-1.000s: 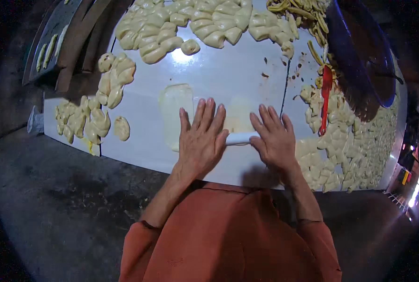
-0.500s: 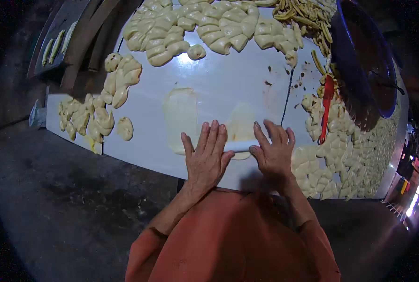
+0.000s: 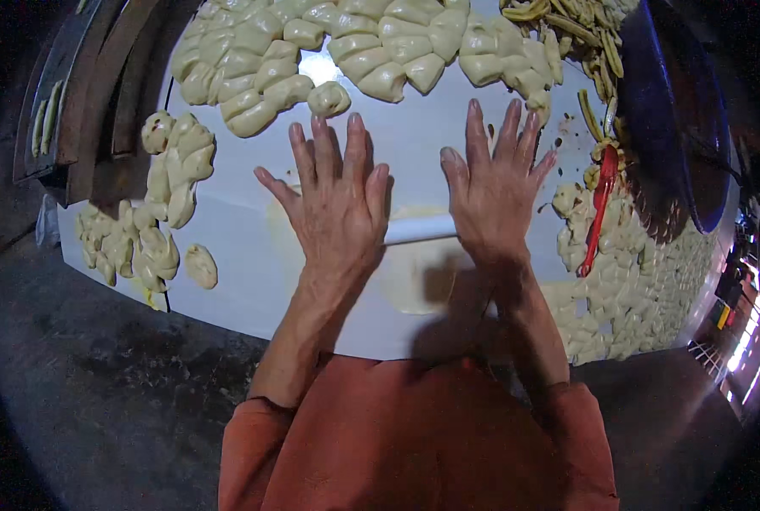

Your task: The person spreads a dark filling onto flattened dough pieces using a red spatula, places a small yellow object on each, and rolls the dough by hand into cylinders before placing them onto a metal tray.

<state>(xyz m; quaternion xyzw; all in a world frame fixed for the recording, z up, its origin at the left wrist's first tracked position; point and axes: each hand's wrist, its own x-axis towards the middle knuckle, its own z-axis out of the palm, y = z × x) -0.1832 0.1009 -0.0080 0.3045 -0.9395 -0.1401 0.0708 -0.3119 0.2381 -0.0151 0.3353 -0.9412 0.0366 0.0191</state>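
A white rolling pin [image 3: 421,228] lies crosswise on the pale worktop. My left hand [image 3: 335,200] rests over its left part and my right hand [image 3: 495,192] over its right part, palms down, fingers stretched out and spread. The pin's ends are hidden under the hands. Beneath the pin is a thin rolled-out sheet of dough [image 3: 422,285], shaded by my right arm. Another thin dough sheet [image 3: 282,234] shows partly beside and under my left hand and forearm.
Plump pale dough pieces [image 3: 265,60] cover the far side; smaller ones [image 3: 163,243] lie at left. At right are a red-handled tool [image 3: 599,209], many flat dough pieces [image 3: 627,298], sliced banana-like strips [image 3: 597,34] and a large blue tub [image 3: 686,111]. Wooden boards [image 3: 99,94] stand at far left.
Both hands have moved forward, away from me, and the rolling pin has rolled forward under them. The fingers are now spread wider, and the view has shifted a little.
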